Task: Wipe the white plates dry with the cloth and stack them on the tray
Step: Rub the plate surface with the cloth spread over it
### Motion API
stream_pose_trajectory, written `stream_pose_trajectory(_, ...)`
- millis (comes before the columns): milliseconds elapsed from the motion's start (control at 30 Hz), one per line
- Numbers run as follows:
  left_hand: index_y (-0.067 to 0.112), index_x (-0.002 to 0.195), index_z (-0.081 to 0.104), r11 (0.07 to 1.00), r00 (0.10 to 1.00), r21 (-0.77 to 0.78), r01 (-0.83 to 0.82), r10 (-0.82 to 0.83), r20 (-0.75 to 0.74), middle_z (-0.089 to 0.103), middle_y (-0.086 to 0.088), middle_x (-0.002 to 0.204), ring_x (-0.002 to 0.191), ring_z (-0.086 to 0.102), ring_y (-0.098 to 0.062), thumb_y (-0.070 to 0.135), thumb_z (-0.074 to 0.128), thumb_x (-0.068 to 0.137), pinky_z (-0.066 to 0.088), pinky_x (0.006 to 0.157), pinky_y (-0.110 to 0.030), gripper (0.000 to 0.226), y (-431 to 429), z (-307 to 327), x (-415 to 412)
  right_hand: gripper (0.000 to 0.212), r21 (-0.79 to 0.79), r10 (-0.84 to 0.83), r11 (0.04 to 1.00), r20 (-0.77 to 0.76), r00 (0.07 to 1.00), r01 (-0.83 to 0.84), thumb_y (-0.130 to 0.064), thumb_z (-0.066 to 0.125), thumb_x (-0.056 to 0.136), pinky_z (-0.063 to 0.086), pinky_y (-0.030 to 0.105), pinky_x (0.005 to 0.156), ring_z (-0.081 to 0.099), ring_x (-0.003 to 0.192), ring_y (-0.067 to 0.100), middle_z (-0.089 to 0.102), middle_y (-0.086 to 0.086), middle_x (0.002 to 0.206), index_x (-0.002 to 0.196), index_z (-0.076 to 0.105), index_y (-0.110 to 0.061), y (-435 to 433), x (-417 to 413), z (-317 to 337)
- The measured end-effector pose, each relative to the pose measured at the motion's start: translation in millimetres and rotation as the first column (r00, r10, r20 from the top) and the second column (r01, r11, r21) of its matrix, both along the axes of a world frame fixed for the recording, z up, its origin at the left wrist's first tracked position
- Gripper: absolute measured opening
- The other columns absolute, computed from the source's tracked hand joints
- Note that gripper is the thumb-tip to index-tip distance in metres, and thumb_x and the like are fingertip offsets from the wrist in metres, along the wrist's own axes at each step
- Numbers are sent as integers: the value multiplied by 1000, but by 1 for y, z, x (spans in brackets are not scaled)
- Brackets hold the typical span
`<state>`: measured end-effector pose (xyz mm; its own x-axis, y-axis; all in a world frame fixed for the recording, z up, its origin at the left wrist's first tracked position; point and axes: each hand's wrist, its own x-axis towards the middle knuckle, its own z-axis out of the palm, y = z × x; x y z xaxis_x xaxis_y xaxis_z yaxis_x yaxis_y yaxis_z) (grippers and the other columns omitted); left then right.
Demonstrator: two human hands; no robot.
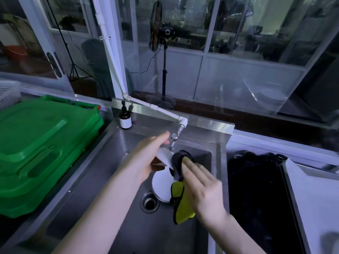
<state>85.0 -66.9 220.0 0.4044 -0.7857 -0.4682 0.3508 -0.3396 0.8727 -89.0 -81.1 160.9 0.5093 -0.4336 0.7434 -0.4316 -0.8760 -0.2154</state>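
Head view over a steel sink (91,198). The task seems early or midway: one white plate (165,156) is being wiped, a second plate (161,184) lies flat in the basin beside the drain (149,201), and no stacked plates show. The left hand (146,158) grips the white plate, tilted above the basin. The right hand (203,186) lays nearly straight fingers on the yellow-and-dark cloth (180,204), pressing it against that plate's edge, and the cloth's tail hangs below.
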Motion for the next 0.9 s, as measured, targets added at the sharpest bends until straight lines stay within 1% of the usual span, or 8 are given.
stream_pose_trajectory(67, 14, 85, 67, 999, 998, 13, -52, 52, -30, 67, -9, 73, 51, 65, -16, 11, 75, 89, 54, 50, -24, 10, 0, -7, -4, 30, 18, 47, 999, -49, 998, -46, -2, 46, 96, 56, 35, 83, 69, 96, 29, 68, 8, 121, 113, 71, -3, 3, 1, -4)
stream_pose_trajectory(167, 14, 91, 63, 985, 984, -48, -163, 159, -83, 65, -8, 71, 46, 64, -12, -12, 62, 90, 49, 43, -19, 26, 3, -16, -4, 29, 55, 157, 987, -85, 984, -152, -12, 52, 96, 50, 33, 98, 64, 110, 26, 64, 6, 130, 118, 69, -4, 4, 1, -9)
stream_pose_trajectory(333, 24, 103, 71, 944, 975, -244, -220, 210, -66, 74, -1, 68, 57, 68, -12, -14, 58, 89, 52, 50, -20, 43, 11, -27, -6, 45, 273, 237, 938, -54, 970, -214, -33, 40, 104, 35, 25, 112, 49, 129, 17, 50, -2, 142, 134, 56, -3, 3, 7, -6)
stream_pose_trajectory(500, 32, 105, 76, 876, 971, -438, -201, 237, 29, 76, 17, 111, 108, 66, 0, -3, 57, 97, 50, 85, -11, 41, 13, -25, -13, 52, 259, 122, 964, -215, 969, -64, -32, 42, 100, 31, 35, 114, 50, 131, 28, 50, 10, 146, 140, 48, 0, -35, 31, 28)
stream_pose_trajectory(567, 39, 103, 77, 862, 961, -457, -220, 273, 52, 73, 21, 116, 117, 62, 3, 1, 59, 97, 48, 91, -13, 42, 15, -16, -11, 53, 289, 59, 957, -212, 976, 5, -30, 44, 100, 27, 38, 118, 43, 138, 29, 42, 9, 150, 143, 43, 2, -56, 32, 38)
stream_pose_trajectory(700, 37, 106, 78, 812, 947, -493, -313, 308, -95, 71, -2, 127, 119, 65, -18, 4, 60, 94, 51, 102, -33, 40, 18, -10, 5, 52, 306, 100, 951, -166, 981, -45, -26, 43, 101, 13, 31, 122, 26, 146, 20, 28, -3, 152, 147, 35, -1, -48, 9, 23)
stream_pose_trajectory(833, 31, 109, 77, 832, 956, -484, -272, 289, -41, 75, 6, 118, 111, 67, -11, -4, 52, 98, 53, 97, -25, 44, 15, -15, -4, 50, 215, 292, 944, -195, 937, -249, -30, 37, 104, 17, 33, 122, 33, 145, 21, 38, 1, 153, 146, 39, -5, -20, 17, 12)
stream_pose_trajectory(900, 28, 113, 73, 838, 971, -503, -210, 240, -6, 76, 14, 113, 111, 68, -4, -5, 51, 97, 52, 93, -19, 43, 13, -16, -10, 50, 213, 243, 957, -225, 943, -196, -32, 39, 103, 23, 41, 120, 34, 145, 21, 39, 2, 153, 146, 41, -8, -30, 28, 24)
